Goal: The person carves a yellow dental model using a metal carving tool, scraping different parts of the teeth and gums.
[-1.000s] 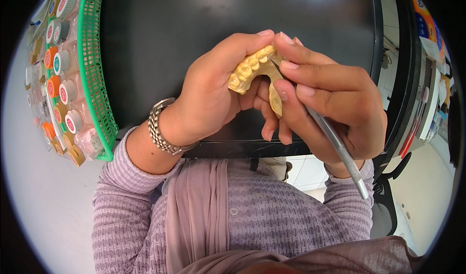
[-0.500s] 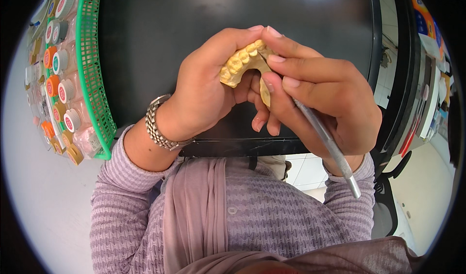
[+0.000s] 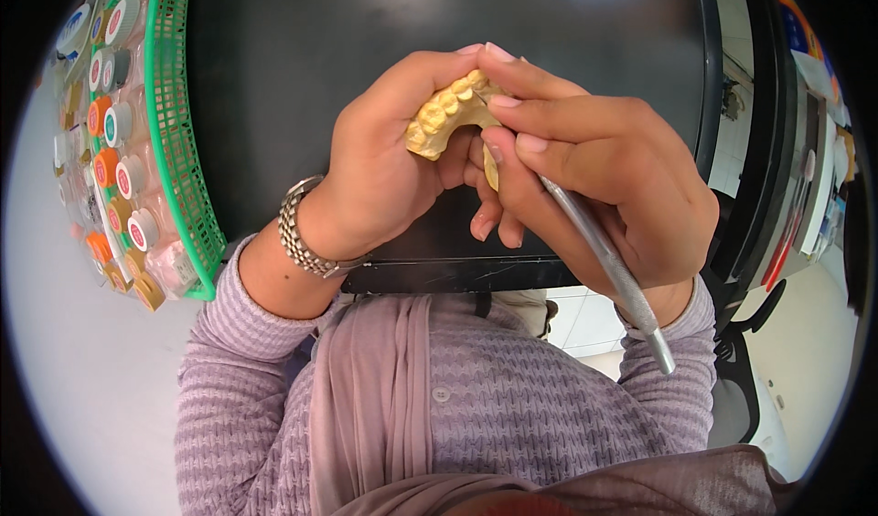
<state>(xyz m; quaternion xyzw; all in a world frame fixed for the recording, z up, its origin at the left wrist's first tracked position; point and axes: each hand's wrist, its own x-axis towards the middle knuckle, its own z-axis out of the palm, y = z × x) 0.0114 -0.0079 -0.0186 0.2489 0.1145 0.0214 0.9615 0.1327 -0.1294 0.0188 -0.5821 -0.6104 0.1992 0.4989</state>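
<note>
A yellow dental cast [image 3: 445,114], shaped as an arch of teeth, is held up above the black table. My left hand [image 3: 389,141] is closed round it, thumb along the top and fingers underneath. In my right hand [image 3: 622,173] is a slim silver metal carving tool [image 3: 608,255], gripped like a pen, with its handle slanting down toward my right sleeve. The tool's tip reaches the inner side of the teeth but is mostly hidden by my right fingers. Those fingers also cover the right part of the cast.
A green plastic basket [image 3: 169,132] stands at the left table edge, holding several clear bottles with white, orange and tan caps [image 3: 131,176]. The black table [image 3: 302,22] lies beneath my hands. At right are a dark frame, shelves with assorted items and a red pen-like stick [image 3: 779,253].
Both hands and the dental cast have shifted slightly left in the picture. The cast is tilted a little differently, and the tool stays at its inner side.
</note>
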